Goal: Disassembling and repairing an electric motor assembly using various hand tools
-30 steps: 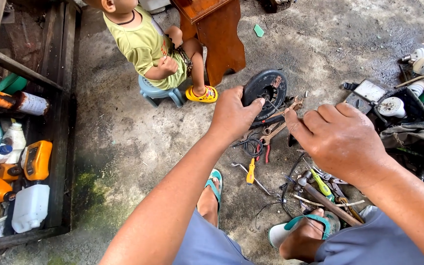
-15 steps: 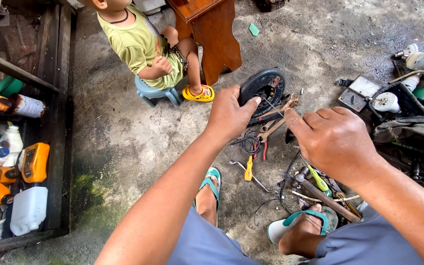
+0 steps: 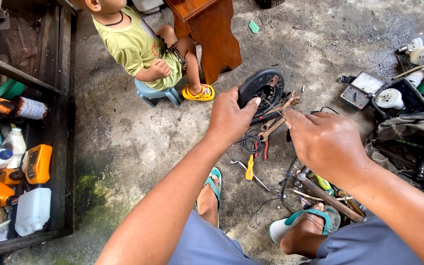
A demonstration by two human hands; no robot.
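Left hand (image 3: 231, 118) grips a black round part (image 3: 261, 91) at its 7 o'clock edge; right hand (image 3: 322, 142), at 4 o'clock, pinches a thin wire (image 3: 272, 106) above scattered pliers (image 3: 271, 130).

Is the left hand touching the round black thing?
Touching. The head view shows the left hand gripping the edge of the round black disc, its thumb tip pressed on the rim. The right hand pinches a thin wire beside it.
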